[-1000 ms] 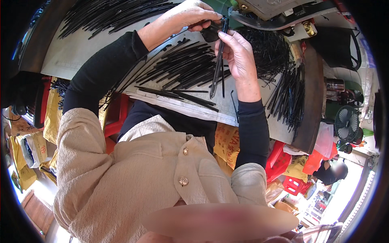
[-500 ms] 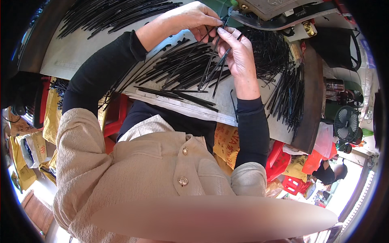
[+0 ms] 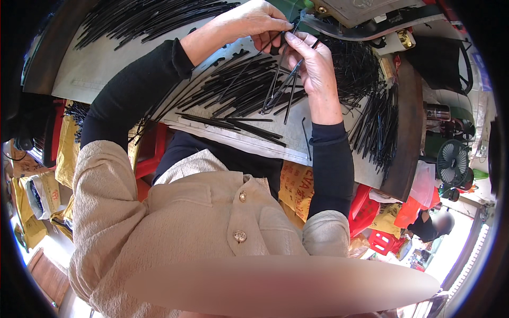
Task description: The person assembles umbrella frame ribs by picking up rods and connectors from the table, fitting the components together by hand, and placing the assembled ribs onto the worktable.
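At the far side of the worktable (image 3: 71, 85), my two hands meet, fingertips close together. My left hand (image 3: 257, 24) is closed in a pinch on a thin black strip. Several thin black strips (image 3: 286, 90) hang down from my right hand (image 3: 315, 63), whose thumb and fingers are closed around them. Fingers partly hide the spot where the strips meet. Beneath my hands lies a loose pile of black strips (image 3: 241, 87), with a second pile (image 3: 154, 21) farther left. Right of my right hand is a tangled heap of fine black pieces (image 3: 358, 61).
A bundle of black strips (image 3: 377, 127) lies along the table's right edge. Beyond my hands stands a machine (image 3: 360, 10) with a curved dark bar (image 3: 366, 32). A fan (image 3: 453, 159), red stools (image 3: 382, 243) and another person (image 3: 432, 225) are off to the right.
My hands stay together at nearly the same spot. The right hand has shifted slightly, and the strips hanging from it have swung a little to the right.
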`<state>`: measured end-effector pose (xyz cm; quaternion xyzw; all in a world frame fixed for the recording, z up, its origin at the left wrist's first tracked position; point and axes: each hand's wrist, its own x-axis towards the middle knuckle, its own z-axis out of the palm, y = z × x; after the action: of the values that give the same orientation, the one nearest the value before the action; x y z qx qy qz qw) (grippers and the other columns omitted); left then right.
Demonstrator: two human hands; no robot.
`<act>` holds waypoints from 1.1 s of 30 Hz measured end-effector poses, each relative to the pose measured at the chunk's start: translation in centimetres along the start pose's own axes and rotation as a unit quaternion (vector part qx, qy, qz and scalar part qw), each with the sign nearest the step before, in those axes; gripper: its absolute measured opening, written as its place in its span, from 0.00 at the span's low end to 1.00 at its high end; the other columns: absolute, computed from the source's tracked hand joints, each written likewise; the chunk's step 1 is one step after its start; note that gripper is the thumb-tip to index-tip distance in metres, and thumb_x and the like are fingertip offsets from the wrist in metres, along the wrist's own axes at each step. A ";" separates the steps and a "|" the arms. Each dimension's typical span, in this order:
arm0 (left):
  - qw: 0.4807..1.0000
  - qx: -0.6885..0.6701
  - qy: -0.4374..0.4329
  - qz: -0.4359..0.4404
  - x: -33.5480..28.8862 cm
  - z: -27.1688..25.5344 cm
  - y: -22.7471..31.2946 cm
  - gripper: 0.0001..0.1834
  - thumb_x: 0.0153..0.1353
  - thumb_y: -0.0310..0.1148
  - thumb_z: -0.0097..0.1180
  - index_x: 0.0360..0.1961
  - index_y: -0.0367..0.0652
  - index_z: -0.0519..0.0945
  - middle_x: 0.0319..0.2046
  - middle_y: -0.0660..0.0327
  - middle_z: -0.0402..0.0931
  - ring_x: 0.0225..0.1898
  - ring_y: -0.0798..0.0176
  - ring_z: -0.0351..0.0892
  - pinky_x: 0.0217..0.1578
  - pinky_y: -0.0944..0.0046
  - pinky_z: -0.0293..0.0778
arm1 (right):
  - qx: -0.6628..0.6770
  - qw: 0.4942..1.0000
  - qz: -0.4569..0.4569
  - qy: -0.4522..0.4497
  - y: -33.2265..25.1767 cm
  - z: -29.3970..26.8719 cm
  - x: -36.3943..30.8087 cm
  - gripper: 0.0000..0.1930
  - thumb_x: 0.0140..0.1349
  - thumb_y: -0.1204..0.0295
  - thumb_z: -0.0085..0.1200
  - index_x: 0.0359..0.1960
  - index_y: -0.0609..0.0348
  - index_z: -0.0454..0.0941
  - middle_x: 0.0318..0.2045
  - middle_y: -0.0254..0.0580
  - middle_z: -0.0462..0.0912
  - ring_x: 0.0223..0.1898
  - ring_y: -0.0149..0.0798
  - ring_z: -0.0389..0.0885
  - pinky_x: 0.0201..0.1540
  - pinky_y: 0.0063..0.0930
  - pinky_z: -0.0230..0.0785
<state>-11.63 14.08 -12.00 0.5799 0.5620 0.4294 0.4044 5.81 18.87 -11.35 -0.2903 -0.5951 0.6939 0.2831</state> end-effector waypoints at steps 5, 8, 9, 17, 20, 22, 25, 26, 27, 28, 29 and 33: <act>1.000 -0.005 -0.003 -0.005 -0.1 0.0 0.2 0.17 0.64 0.43 0.49 0.30 0.39 0.79 0.15 0.65 0.73 0.15 0.72 0.76 0.16 0.76 0.72 | 0.001 1.000 0.001 0.009 0.0 0.2 0.0 0.07 0.58 0.71 0.56 0.32 0.62 0.77 0.23 0.39 0.80 0.18 0.23 0.70 0.20 0.12 0.59; 1.000 0.002 0.014 -0.001 -0.3 -0.1 0.9 0.17 0.64 0.43 0.50 0.31 0.38 0.79 0.15 0.65 0.72 0.14 0.72 0.75 0.14 0.76 0.71 | 0.014 1.000 -0.012 0.011 0.0 0.3 0.0 0.07 0.58 0.71 0.56 0.32 0.62 0.77 0.23 0.39 0.80 0.18 0.23 0.71 0.20 0.11 0.59; 0.998 -0.056 -0.015 -0.013 -0.4 -0.5 1.2 0.17 0.64 0.40 0.49 0.28 0.37 0.79 0.15 0.63 0.74 0.14 0.71 0.75 0.16 0.75 0.71 | 0.011 1.000 -0.010 0.011 0.1 0.3 0.0 0.07 0.58 0.71 0.56 0.32 0.63 0.77 0.23 0.39 0.80 0.18 0.23 0.71 0.20 0.11 0.60; 0.995 -0.095 -0.036 -0.011 -0.5 -0.7 1.5 0.17 0.64 0.37 0.48 0.25 0.34 0.80 0.15 0.61 0.76 0.14 0.69 0.75 0.17 0.73 0.72 | 0.035 0.999 -0.005 0.010 0.2 0.1 0.1 0.06 0.58 0.71 0.56 0.31 0.62 0.77 0.22 0.39 0.80 0.17 0.23 0.71 0.19 0.11 0.59; 0.995 -0.093 -0.035 -0.012 -0.3 -0.6 1.3 0.17 0.64 0.37 0.47 0.26 0.34 0.80 0.15 0.61 0.76 0.14 0.69 0.75 0.17 0.72 0.72 | 0.039 0.999 0.003 0.000 0.3 0.0 0.2 0.06 0.58 0.71 0.56 0.31 0.62 0.77 0.22 0.39 0.80 0.16 0.23 0.71 0.18 0.11 0.58; 0.996 -0.088 -0.034 -0.006 -0.3 -0.6 1.2 0.17 0.63 0.37 0.47 0.26 0.34 0.80 0.15 0.61 0.76 0.14 0.69 0.75 0.16 0.72 0.72 | 0.037 0.999 -0.001 0.005 0.3 0.1 0.2 0.07 0.58 0.71 0.56 0.31 0.62 0.78 0.22 0.39 0.80 0.16 0.23 0.71 0.17 0.11 0.58; 0.996 -0.079 -0.036 -0.010 -0.2 -0.8 1.3 0.17 0.63 0.37 0.48 0.25 0.34 0.80 0.15 0.61 0.76 0.14 0.69 0.75 0.16 0.72 0.72 | 0.038 0.999 0.005 0.006 0.4 0.1 0.2 0.07 0.58 0.70 0.56 0.31 0.62 0.78 0.22 0.39 0.80 0.16 0.23 0.71 0.17 0.11 0.58; 0.996 -0.079 -0.036 -0.009 -0.1 -0.8 1.2 0.17 0.63 0.37 0.48 0.25 0.34 0.80 0.15 0.61 0.76 0.14 0.69 0.75 0.16 0.72 0.72 | 0.038 0.999 0.004 0.006 0.3 0.1 0.2 0.07 0.58 0.70 0.56 0.31 0.62 0.78 0.22 0.39 0.80 0.16 0.23 0.71 0.17 0.11 0.58; 0.995 -0.085 -0.042 -0.016 0.0 -0.8 1.1 0.17 0.63 0.37 0.48 0.25 0.34 0.80 0.15 0.61 0.76 0.13 0.69 0.75 0.15 0.72 0.71 | 0.035 0.999 0.007 0.006 0.3 0.1 0.0 0.07 0.58 0.70 0.56 0.31 0.62 0.78 0.21 0.39 0.80 0.16 0.23 0.71 0.17 0.11 0.58; 0.994 -0.094 -0.050 -0.023 0.0 -0.9 1.1 0.17 0.63 0.37 0.48 0.24 0.34 0.80 0.15 0.61 0.75 0.13 0.69 0.75 0.15 0.72 0.71 | 0.032 0.999 0.013 0.007 0.3 0.1 0.1 0.07 0.58 0.70 0.56 0.31 0.62 0.78 0.21 0.39 0.80 0.16 0.23 0.70 0.18 0.11 0.58; 0.994 -0.095 -0.050 -0.024 -0.1 -0.9 1.1 0.17 0.63 0.37 0.48 0.24 0.34 0.80 0.15 0.61 0.75 0.13 0.69 0.75 0.15 0.72 0.71 | 0.032 0.999 0.014 0.007 0.4 0.1 0.2 0.07 0.58 0.70 0.56 0.31 0.62 0.78 0.21 0.39 0.80 0.16 0.23 0.70 0.18 0.11 0.58; 0.994 -0.095 -0.050 -0.023 -0.1 -1.1 1.1 0.17 0.62 0.37 0.48 0.24 0.34 0.79 0.15 0.61 0.75 0.13 0.69 0.75 0.14 0.72 0.70 | 0.025 0.999 0.018 -0.011 0.4 0.0 0.1 0.09 0.58 0.67 0.55 0.30 0.62 0.78 0.20 0.39 0.79 0.16 0.24 0.70 0.18 0.13 0.59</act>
<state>-12.34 13.96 -10.57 0.5466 0.5110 0.4414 0.4953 5.69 18.88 -11.75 -0.2863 -0.5757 0.7163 0.2712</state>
